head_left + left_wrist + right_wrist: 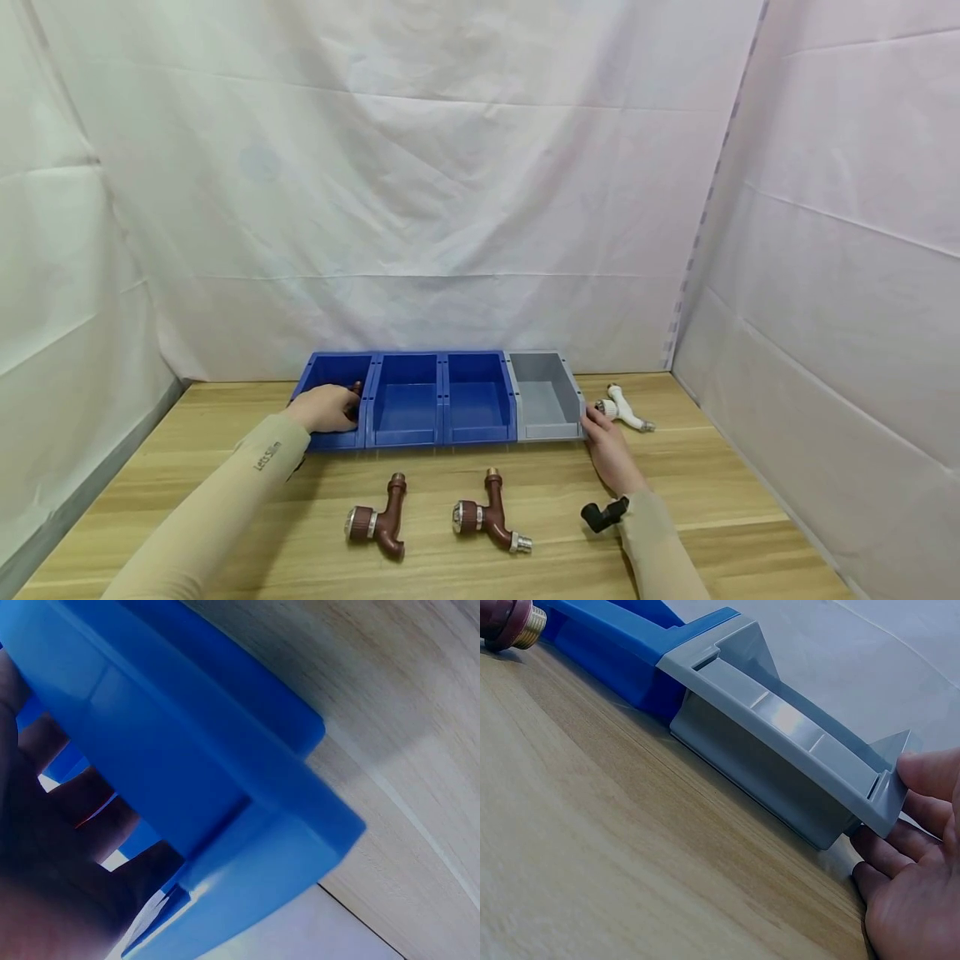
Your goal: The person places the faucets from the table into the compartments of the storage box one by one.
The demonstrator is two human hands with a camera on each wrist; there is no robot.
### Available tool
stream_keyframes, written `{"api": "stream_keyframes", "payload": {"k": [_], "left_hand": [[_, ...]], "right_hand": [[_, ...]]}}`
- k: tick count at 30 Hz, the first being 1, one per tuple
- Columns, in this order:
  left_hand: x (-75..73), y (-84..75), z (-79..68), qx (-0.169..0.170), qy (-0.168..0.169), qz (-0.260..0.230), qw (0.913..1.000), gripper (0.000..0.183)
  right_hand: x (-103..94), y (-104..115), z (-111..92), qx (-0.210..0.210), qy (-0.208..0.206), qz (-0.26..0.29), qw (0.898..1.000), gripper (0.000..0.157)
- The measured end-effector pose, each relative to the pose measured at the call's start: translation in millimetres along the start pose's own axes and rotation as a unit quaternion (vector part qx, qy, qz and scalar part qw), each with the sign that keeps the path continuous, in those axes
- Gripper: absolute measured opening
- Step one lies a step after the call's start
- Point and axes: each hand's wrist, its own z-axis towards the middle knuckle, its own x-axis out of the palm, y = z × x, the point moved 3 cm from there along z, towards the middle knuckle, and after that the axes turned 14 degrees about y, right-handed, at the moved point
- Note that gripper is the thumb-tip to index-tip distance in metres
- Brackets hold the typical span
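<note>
Reaching into the leftmost blue bin [337, 367], my left hand [324, 408] has its fingers around a reddish-brown faucet [357, 387], mostly hidden by the hand and bin wall. In the left wrist view, the fingers pass behind the bin's blue front wall [165, 765], and the faucet cannot be made out. My right hand [611, 454] holds the front right corner of the grey bin [765, 765], thumb at the upper edge and other fingers lower against the side. Two brown faucets [388, 521] [493, 517] lie on the table in front of the bins.
Two more blue bins [407, 437] [480, 436] join the outer bins in one row. A white faucet [626, 411] lies right of the grey bin, near the right hand. White cloth [450, 208] hangs behind the wooden table [300, 558] and along both sides.
</note>
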Motion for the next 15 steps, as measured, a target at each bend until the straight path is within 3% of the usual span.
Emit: {"api": "stream_keyframes", "payload": {"k": [15], "left_hand": [[3.0, 2.0, 1.6, -0.013, -0.002, 0.005, 0.9999, 0.013]], "right_hand": [[-0.3, 0.1, 1.0, 0.003, 0.0, 0.007, 1.0, 0.057]]}}
